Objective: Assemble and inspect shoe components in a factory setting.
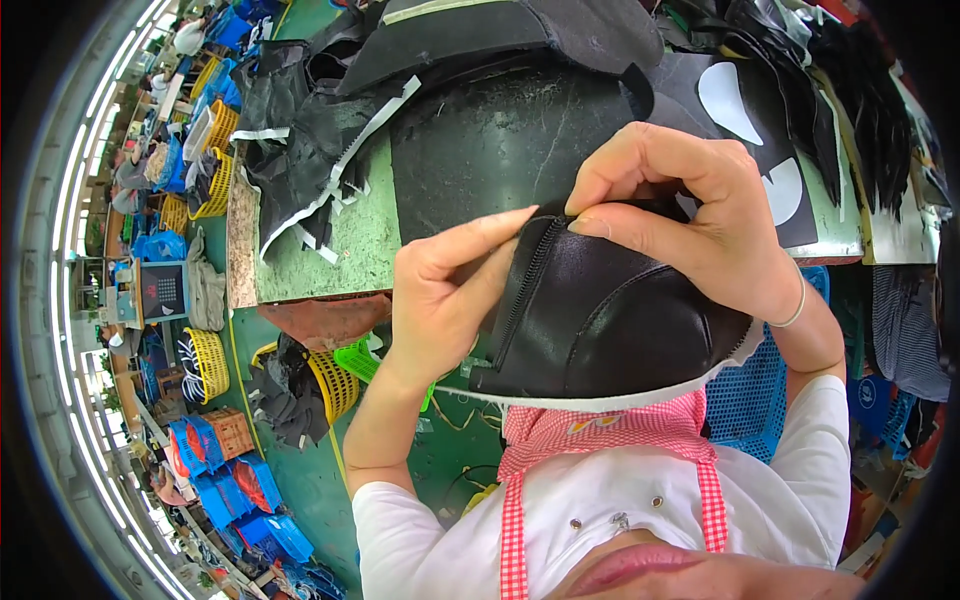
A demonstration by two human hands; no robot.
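A black leather boot upper with a pale, ragged lining edge is held up in front of my chest, over the near edge of the table. A black zipper runs along its left side. My left hand is closed on the upper's left edge, fingertips beside the zipper's top end. At that same end, my right hand pinches the top edge of the upper between thumb and index finger. Its other fingers curl behind the leather, partly hidden. Whether a zipper pull is between the fingertips cannot be made out.
On the green table lie a dark mat, black leather scraps, a white zigzag-edged strip and white curved pieces. A yellow basket stands below left, a blue crate below right.
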